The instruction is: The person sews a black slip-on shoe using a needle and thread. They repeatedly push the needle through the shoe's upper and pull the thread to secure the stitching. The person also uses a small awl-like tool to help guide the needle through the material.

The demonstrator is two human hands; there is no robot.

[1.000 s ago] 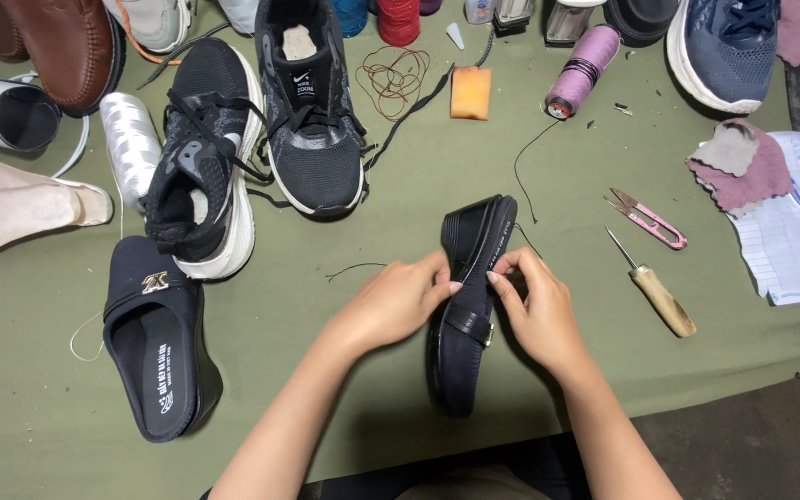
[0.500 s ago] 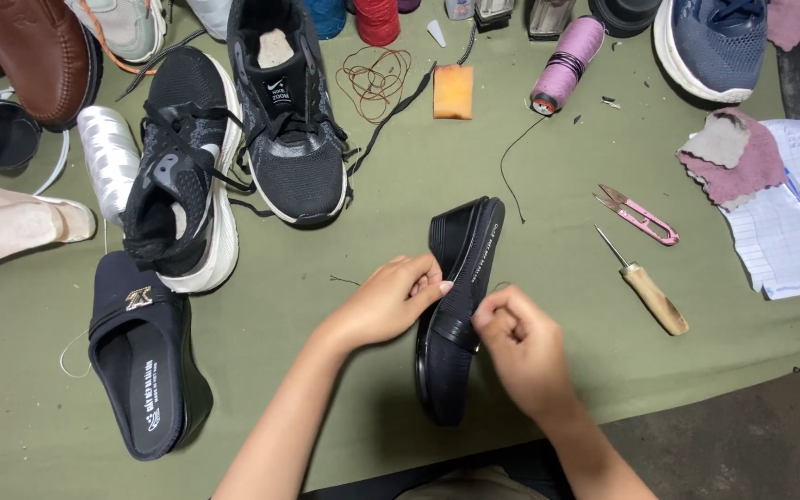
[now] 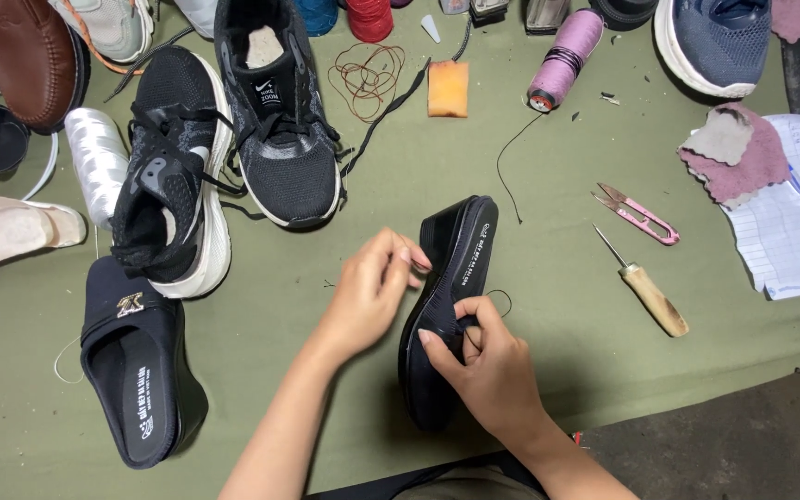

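Pinching the black slipper (image 3: 446, 306) on the table (image 3: 548, 306), the right hand (image 3: 493, 370) grips its soft upper. Left hand (image 3: 372, 292) fingers pinch near the stiff sole edge, seemingly holding thread.

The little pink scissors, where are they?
In the head view, the small pink thread snips lie on the green table, right of the black slip-on shoe, just above the wooden-handled awl and left of the pink cloth scrap.

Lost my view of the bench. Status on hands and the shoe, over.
Left hand pinching at black slipper edge. Right hand gripping its side, thread loop at fingers. Awl and snips lie clear to the right.
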